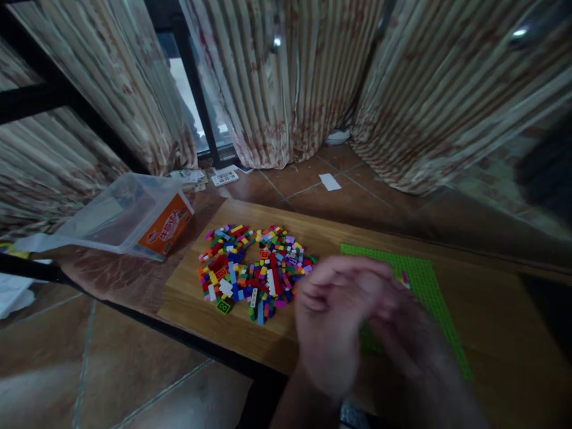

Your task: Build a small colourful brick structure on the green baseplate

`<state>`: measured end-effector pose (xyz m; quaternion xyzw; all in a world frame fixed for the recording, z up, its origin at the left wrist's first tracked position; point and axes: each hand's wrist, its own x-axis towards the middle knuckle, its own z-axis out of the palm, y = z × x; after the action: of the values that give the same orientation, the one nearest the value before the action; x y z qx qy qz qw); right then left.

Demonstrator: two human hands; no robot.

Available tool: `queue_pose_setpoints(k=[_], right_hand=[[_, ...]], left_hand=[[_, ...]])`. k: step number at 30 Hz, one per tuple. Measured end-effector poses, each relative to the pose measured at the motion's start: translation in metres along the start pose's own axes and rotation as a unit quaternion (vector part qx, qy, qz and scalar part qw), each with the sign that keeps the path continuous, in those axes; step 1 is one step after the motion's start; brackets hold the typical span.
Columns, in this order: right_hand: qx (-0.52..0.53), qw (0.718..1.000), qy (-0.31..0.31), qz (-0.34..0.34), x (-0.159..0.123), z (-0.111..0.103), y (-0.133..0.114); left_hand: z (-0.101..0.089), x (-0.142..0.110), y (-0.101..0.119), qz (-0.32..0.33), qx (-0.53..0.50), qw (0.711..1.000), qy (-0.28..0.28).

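A pile of several small coloured bricks [254,271] lies on a wooden board [286,226]. To its right a green baseplate [429,286] rests on the board. My left hand [333,319] and my right hand [413,339] meet above the baseplate's left part, both smeared by motion. The left hand's fingers are curled toward the right hand. A tiny pink piece [404,277] shows at the right hand's fingertips; the grip itself is too blurred to make out.
A clear plastic tub with an orange label [134,217] lies on its side at the table's left end. Patterned curtains [286,77] hang behind. Paper scraps [329,182] lie on the tiled floor beyond the table.
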<state>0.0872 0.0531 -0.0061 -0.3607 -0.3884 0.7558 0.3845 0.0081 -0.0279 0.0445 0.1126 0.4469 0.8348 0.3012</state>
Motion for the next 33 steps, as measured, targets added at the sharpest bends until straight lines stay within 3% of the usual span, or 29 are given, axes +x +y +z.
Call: queue_pose_setpoints(k=[2,4,8,10,14,19,25,33], right_hand=[[0.032,0.999,0.032,0.012,-0.003,-0.003,-0.011],[0.07,0.996,0.053,0.02,-0.003,-0.005,-0.019],[0.068,0.996,0.055,-0.019,0.002,-0.011,-0.021],[0.033,0.996,0.06,-0.058,0.003,-0.013,-0.019],[-0.041,0.99,0.063,-0.117,0.001,-0.012,-0.019],[-0.066,0.99,0.038,-0.115,-0.002,-0.012,-0.02],[-0.012,0.993,0.079,-0.09,-0.002,-0.01,-0.021],[-0.04,0.982,0.151,-0.107,0.007,-0.041,-0.04]], left_hand=[[0.001,0.012,-0.005,0.001,0.023,0.999,0.04],[0.002,0.019,-0.011,-0.019,0.094,0.995,0.03],[0.009,0.012,-0.026,-0.073,0.212,0.961,-0.164],[0.014,0.006,-0.031,-0.072,0.221,0.953,-0.195],[0.02,0.006,-0.033,-0.068,0.208,0.963,-0.158],[0.019,0.01,-0.032,-0.057,0.219,0.967,-0.113],[0.018,0.011,-0.031,-0.067,0.205,0.969,-0.119],[0.011,0.022,-0.017,-0.079,0.112,0.989,-0.047]])
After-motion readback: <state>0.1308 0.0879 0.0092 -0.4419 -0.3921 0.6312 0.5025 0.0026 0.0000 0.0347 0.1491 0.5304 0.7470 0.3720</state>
